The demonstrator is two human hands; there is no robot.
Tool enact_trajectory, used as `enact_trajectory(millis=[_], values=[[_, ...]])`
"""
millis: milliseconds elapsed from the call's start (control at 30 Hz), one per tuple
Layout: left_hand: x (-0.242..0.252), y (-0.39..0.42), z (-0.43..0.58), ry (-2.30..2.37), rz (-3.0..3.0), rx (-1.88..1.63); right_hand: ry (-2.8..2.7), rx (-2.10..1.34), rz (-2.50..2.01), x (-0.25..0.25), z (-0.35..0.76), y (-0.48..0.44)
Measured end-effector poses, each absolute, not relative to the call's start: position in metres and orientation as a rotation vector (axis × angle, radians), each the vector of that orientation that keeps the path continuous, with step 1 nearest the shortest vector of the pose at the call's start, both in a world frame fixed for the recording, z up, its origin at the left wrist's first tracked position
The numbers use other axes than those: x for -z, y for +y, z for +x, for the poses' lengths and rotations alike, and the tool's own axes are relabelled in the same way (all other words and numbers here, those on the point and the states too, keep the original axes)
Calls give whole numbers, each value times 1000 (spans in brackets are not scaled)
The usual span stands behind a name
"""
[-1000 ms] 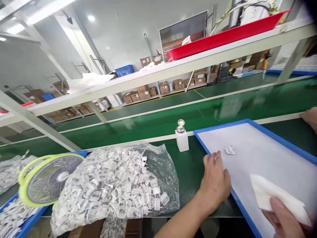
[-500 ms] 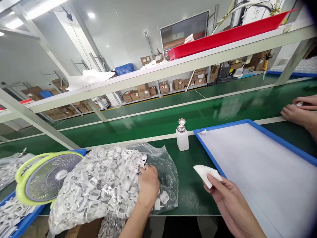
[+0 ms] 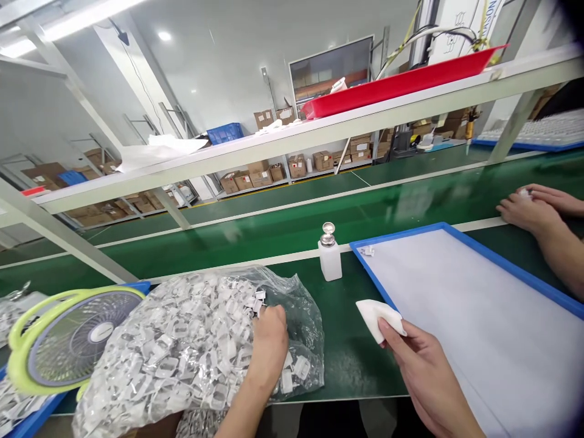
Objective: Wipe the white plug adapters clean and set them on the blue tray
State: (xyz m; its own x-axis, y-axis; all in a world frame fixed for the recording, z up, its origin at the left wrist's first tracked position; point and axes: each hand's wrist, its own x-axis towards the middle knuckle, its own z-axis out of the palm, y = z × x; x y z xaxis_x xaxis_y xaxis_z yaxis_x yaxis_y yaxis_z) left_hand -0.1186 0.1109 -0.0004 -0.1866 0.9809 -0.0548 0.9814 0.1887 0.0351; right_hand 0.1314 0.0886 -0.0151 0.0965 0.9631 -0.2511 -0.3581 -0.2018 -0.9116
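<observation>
In the lower centre, the left hand bends over glossy, angular plastic parts in a crinkled clear bag, its grip too hidden to tell; lower right, the right hand pinches a folded white cloth; a squarish bottle stands between bag and blue-rimmed tray, a round fan lower left

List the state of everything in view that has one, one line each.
Left grip: at the white parts; fingertips partly hidden, hold unclear
Right grip: closed on cloth
Cloth: folded
Plastic bag: well filled, lying on bench
Bottle: upright, silver top on
Blue tray: lined white, small piece in far left corner
Fan: leaning back; running or off, can't tell
Ceiling lamp: lit
</observation>
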Motion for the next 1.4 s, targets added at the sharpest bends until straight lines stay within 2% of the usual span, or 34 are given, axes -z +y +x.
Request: enact_trajectory(millis=[233,500,667,833,967,1067,1167,1267,1400], values=[[5,118,-79,2031,1978,-369,-840,-1420,-1158,11,144,84],[39,114,-19,1662,2062,-521,-334,-1615,-871,4,147,82],[37,104,-20,1581,2024,-711,-270,-1667,-743,-2,152,79],[17,76,-12,1427,2023,-1173,-298,-1528,-928,9,152,69],[12,70,-1,1205,2070,-1199,-312,-1534,-1026,10,144,61],[9,75,1,1254,1830,-1254,-331,-1665,-913,3,141,58],[3,79,-1,1263,1291,-1275,-458,-1758,-848,-2,143,55],[-6,82,-4,1115,730,-1274,-661,-1621,-1034,1,149,52],[-13,83,-9,1074,426,-1227,-921,-1353,-1270,13,156,50]])
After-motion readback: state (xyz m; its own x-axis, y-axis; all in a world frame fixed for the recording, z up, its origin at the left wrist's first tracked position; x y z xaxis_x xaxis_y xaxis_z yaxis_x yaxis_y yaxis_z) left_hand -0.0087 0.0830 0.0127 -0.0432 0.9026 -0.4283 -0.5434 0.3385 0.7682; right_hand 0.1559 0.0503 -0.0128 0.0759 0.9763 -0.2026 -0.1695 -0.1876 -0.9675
